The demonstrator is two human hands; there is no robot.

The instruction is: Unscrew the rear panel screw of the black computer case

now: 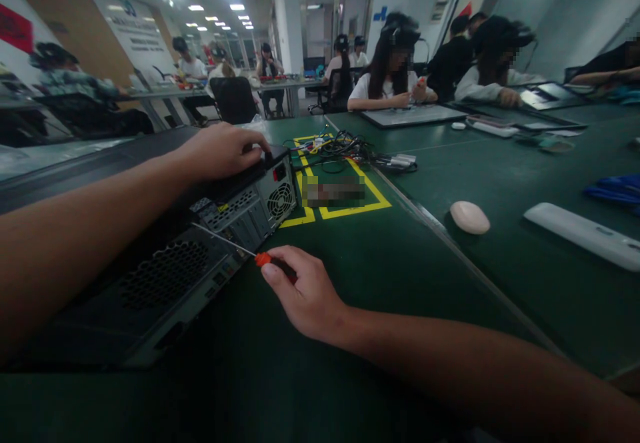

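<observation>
A black desktop computer case (165, 276) lies on the green table at the left, its metal back with a fan grille and ports turned towards the middle. My left hand (227, 153) lies on its upper side near the rear corner, fingers curled down against the edge. In my right hand (307, 289) is a screwdriver (263, 258) with a red and black handle, gripped between thumb and fingers. Its thin shaft points left, and the tip is at the case's back panel; whether it sits in a screw I cannot tell.
A tangle of cables (345, 146) lies beyond the case, around yellow tape markings (355, 211). To the right are a pale computer mouse (470, 217), a long white device (585, 233) and a blue bundle (615, 193). Several people work across the table with flat panels (415, 116).
</observation>
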